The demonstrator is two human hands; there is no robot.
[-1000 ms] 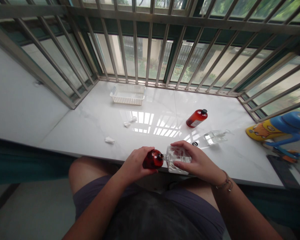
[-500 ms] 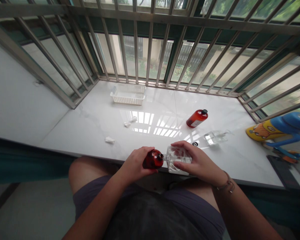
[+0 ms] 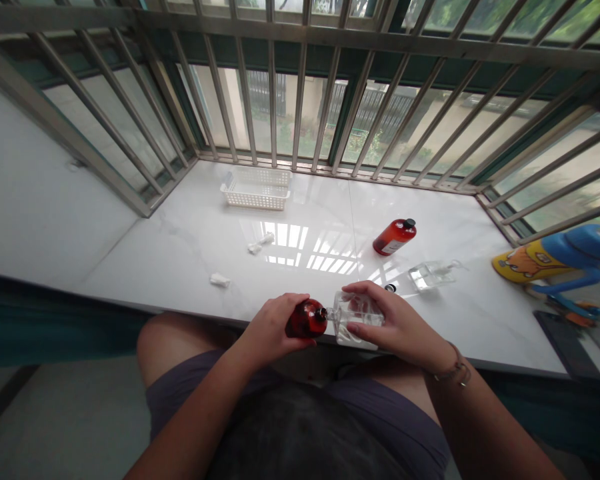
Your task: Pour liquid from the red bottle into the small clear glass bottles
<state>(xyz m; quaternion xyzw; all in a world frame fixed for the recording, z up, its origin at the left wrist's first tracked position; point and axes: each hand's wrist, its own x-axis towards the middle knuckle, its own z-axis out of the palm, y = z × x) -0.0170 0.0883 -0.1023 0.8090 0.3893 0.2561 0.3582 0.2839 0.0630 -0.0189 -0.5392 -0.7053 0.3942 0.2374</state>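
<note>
Red and clear meet mouth to mouth: the red bottle [image 3: 306, 319] lies on its side just left of the clear bottle [image 3: 356, 312], their long axes in line. Left hand [image 3: 270, 328] fingers wrap the red bottle; right hand [image 3: 397, 328] fingers clasp the clear bottle.
</note>
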